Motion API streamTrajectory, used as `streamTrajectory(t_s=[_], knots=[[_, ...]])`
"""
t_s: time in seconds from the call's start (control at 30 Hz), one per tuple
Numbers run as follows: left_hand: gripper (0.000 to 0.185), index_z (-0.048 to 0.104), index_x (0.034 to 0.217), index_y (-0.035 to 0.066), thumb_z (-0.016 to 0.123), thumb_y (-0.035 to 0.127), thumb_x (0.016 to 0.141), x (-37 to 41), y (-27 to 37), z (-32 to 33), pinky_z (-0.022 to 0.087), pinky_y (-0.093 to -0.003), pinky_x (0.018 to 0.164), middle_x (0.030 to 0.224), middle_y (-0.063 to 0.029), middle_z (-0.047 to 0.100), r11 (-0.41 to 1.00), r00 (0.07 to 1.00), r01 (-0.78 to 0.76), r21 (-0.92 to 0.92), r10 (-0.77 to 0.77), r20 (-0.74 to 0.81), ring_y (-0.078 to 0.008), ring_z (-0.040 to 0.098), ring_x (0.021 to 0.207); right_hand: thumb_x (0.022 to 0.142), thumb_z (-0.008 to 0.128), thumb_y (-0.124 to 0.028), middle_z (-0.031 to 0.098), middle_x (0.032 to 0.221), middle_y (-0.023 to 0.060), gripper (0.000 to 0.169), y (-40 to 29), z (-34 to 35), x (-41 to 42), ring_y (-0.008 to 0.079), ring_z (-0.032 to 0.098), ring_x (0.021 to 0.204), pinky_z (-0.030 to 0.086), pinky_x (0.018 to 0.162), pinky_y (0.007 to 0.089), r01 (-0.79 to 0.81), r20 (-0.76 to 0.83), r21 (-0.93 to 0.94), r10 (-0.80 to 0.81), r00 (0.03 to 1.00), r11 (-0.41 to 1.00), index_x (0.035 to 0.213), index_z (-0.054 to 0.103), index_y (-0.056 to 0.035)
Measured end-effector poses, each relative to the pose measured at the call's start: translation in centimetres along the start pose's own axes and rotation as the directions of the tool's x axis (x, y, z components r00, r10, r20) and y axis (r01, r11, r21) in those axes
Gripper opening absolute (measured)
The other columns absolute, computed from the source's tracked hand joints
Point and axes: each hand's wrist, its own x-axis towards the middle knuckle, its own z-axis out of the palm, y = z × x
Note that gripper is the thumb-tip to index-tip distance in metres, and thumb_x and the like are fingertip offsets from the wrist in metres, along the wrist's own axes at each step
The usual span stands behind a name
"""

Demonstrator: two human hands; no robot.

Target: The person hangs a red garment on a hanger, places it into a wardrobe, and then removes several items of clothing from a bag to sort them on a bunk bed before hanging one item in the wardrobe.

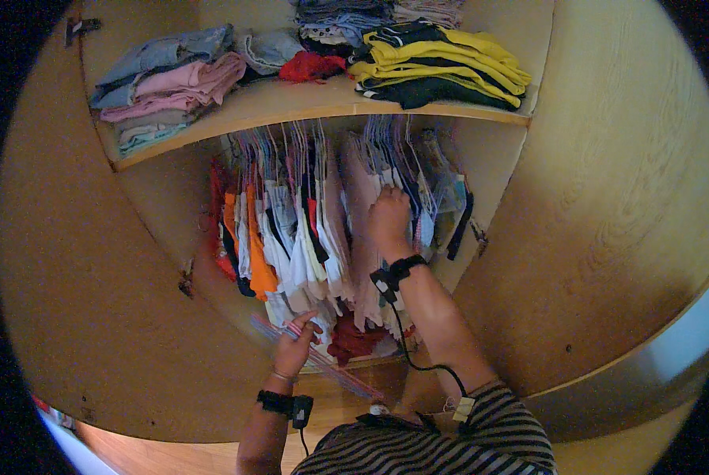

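Observation:
My left hand [294,347] grips a bundle of thin pink and blue clothes hangers [345,378] below the hanging clothes. The bundle slants down to the right, with no garment seen on it. My right hand [390,209] reaches into the right part of the hanging row, its fingers curled against the upper part of a garment. What lies between those fingers is hidden. Pale pink garments [359,184] hang just left of that hand. White clothes [301,261] and an orange garment [261,249] hang farther left on similar thin hangers.
A wooden shelf [271,117] above carries folded jeans [164,56], pink clothes [176,83], a red cloth [312,66] and yellow-and-black clothes [443,59]. Open wardrobe doors flank me, left [105,285] and right [598,196]. Dark red fabric [354,339] lies at the wardrobe's bottom.

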Motion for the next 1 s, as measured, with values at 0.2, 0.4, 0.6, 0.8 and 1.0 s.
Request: streamTrajectory(t_s=[0.2,0.4,0.6,0.8,1.0], knots=[[0.029,0.052,0.119,0.003,0.044,0.016,0.094,1.0,0.1,0.4,0.044,-0.024,0.06,0.081,-0.0056,0.059,0.998,0.999,-0.025,-0.063,0.027,0.029,-0.0104,0.054,0.064,0.072,0.061,-0.011,0.062,0.09,0.0225,0.046,-1.1,2.0,1.0,0.0386,0.06,0.084,0.049,0.073,0.0464,-0.204,0.311,0.234,0.126,0.942,0.951,0.114,0.048,0.0038],[0.03,0.052,0.12,0.003,0.043,0.014,0.094,1.4,-0.6,0.0,0.044,-0.0237,0.059,0.081,-0.0051,0.059,0.997,0.997,-0.06,-0.044,0.062,0.039,-0.0092,0.052,0.063,0.074,0.064,-0.015,0.059,0.097,0.0228,0.051,-2.7,0.8,-0.7,0.0393,0.056,0.087,0.046,0.075,0.045,0.118,0.062,0.377,-0.152,0.986,0.919,0.118,0.046,0.0029],[0.03,0.052,0.12,0.003,0.043,0.013,0.093,1.7,-0.2,0.5,0.043,-0.0223,0.057,0.081,-0.004,0.06,0.997,0.998,-0.039,-0.06,0.042,0.051,-0.0079,0.05,0.063,0.07,0.064,-0.008,0.052,0.105,0.0207,0.045,-0.7,-1.3,-1.0,0.0395,0.051,0.094,0.044,0.08,0.0426,-0.042,-0.016,0.214,0.046,0.999,0.976,0.111,0.049,0.0034],[0.03,0.051,0.121,0.003,0.044,0.013,0.094,1.9,0.6,1.4,0.043,-0.0226,0.057,0.081,-0.0034,0.06,0.998,0.997,-0.027,-0.057,0.031,0.071,-0.0079,0.05,0.064,0.07,0.059,-0.002,0.054,0.105,0.0224,0.048,0.0,2.5,-0.3,0.0417,0.053,0.096,0.047,0.08,0.0461,-0.165,0.219,0.323,0.096,0.971,0.932,0.117,0.047,0.0031],[0.029,0.051,0.12,0.002,0.045,0.013,0.094,2.6,-0.3,1.2,0.044,-0.0231,0.06,0.08,-0.0024,0.059,0.997,0.995,-0.054,-0.056,0.058,0.076,-0.0089,0.051,0.066,0.077,0.057,-0.012,0.055,0.108,0.0252,0.043,-1.7,3.2,-1.3,0.0407,0.054,0.096,0.046,0.082,0.0443,0.14,0.078,0.487,-0.203,0.976,0.862,0.118,0.05,0.0]])
